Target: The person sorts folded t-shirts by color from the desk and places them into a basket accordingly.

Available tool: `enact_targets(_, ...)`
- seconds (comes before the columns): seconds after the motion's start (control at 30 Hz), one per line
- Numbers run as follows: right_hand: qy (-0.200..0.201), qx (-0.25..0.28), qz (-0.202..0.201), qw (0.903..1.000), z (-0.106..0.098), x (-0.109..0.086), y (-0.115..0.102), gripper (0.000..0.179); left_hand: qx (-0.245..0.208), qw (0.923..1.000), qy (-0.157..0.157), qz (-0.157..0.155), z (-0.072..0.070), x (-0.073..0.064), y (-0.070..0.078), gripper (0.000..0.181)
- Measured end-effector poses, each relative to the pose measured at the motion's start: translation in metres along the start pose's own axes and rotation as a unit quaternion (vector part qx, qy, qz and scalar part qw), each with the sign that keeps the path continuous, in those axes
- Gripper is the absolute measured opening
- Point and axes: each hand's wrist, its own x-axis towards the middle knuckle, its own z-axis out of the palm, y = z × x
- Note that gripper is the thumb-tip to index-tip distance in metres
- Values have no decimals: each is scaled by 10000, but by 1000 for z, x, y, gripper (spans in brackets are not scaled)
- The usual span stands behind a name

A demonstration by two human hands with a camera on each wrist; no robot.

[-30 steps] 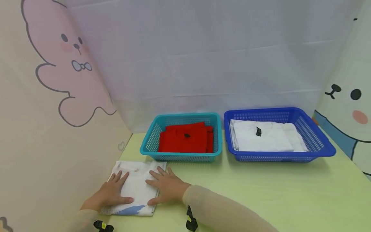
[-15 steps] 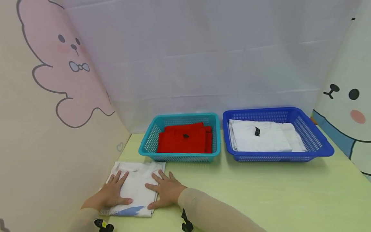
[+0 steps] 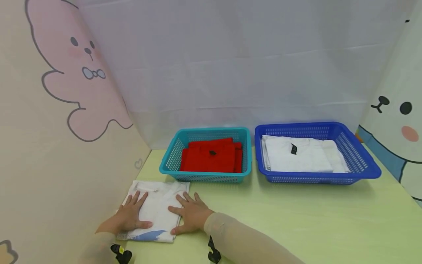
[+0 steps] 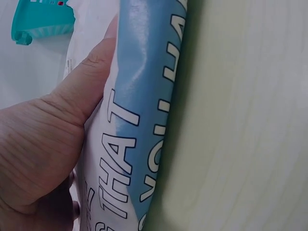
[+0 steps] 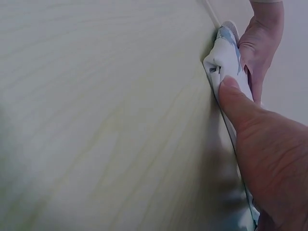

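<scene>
A folded white T-shirt (image 3: pixel 159 212) with a blue print and lettering along its near edge lies flat at the table's left side. My left hand (image 3: pixel 129 215) rests spread on its left half. Fingers apart, my right hand (image 3: pixel 191 213) presses on its right edge, the thumb near the lower right corner. In the left wrist view the shirt's blue printed fold (image 4: pixel 139 96) runs beside my left thumb. The right wrist view shows the layered fold (image 5: pixel 226 57) of the shirt by my right thumb.
Behind the shirt stands a teal basket (image 3: pixel 206 177) holding folded red clothes (image 3: pixel 211 157). To its right, a blue basket (image 3: pixel 316 178) holds folded white clothes (image 3: pixel 296 157) with a black tag. A light curtain wall (image 3: pixel 230 73) closes the back; a patterned wall (image 3: pixel 66 165) borders the left.
Both hands stay spread on the white T-shirt. The right hand has shifted slightly toward the shirt's right edge. The whole view sways a little; the baskets stay put.
</scene>
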Motion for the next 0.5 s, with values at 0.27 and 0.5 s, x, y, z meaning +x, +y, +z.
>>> enact_targets(0.27, 9, 90, 34, 10000, 5, -1, 4, 82, 111, 9999, 64, 115, 0, -2, 6, 128)
enact_targets(0.5, 101, 159, -14, 9998, 8, -10, 11, 81, 150, 9995, 171, 220, 1, -7, 19, 127)
